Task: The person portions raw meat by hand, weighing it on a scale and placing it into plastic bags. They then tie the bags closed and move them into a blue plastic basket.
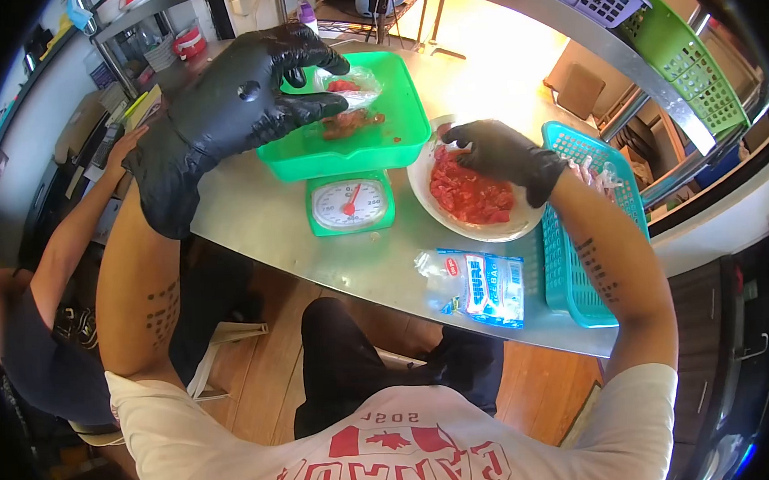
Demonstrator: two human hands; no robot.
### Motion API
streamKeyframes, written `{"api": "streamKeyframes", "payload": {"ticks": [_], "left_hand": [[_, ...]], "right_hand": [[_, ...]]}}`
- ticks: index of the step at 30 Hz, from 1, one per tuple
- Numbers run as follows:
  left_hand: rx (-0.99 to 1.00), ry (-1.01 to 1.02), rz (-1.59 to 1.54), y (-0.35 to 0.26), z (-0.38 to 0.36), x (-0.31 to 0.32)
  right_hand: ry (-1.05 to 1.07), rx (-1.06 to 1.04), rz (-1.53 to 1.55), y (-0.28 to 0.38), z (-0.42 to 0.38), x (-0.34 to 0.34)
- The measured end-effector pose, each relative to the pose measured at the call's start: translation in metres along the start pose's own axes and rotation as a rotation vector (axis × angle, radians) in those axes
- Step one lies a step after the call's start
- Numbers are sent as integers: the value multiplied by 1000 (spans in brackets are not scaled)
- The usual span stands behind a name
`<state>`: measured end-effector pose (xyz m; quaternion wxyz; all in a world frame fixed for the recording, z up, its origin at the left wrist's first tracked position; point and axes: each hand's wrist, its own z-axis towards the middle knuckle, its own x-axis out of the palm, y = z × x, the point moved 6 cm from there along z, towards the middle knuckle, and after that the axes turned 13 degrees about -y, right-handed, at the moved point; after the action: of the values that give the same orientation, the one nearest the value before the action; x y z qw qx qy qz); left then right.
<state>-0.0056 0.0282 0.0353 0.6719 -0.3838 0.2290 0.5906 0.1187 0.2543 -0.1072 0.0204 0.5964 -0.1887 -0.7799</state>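
Observation:
My left hand (244,99), in a black glove, is raised over the left side of a green tray (336,161), its fingers apart. Beyond its fingertips, a clear bag with red meat (359,85) lies in the tray, with more meat (351,123) beside it. The tray rests on a green dial scale (350,203). My right hand (498,156), also gloved in black, reaches into a white bowl (481,231) of red cut meat (472,192). Its fingertips are bent at the meat's upper left edge; whether they hold a piece is unclear.
A plastic bag pack (484,287) lies near the front edge of the metal table (270,238). On the right, a teal basket (577,294) holds wrapped bags. Another person's arm (84,219) extends at the left. A shelf with purple and green baskets (682,63) spans the upper right.

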Motion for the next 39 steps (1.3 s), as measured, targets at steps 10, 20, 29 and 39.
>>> {"api": "streamKeyframes", "payload": {"ticks": [10, 20, 29, 39], "left_hand": [[28, -144, -8, -8, 4, -25], [41, -116, -14, -12, 3, -23], [-63, -55, 13, -1, -4, -23], [18, -70, 40, -6, -5, -23]], "right_hand": [[-180, 79, -63, -4, 5, 39], [-63, 22, -107, -9, 4, 30], [-51, 6, 71, -10, -10, 15], [43, -17, 118, -14, -49, -9]]}}
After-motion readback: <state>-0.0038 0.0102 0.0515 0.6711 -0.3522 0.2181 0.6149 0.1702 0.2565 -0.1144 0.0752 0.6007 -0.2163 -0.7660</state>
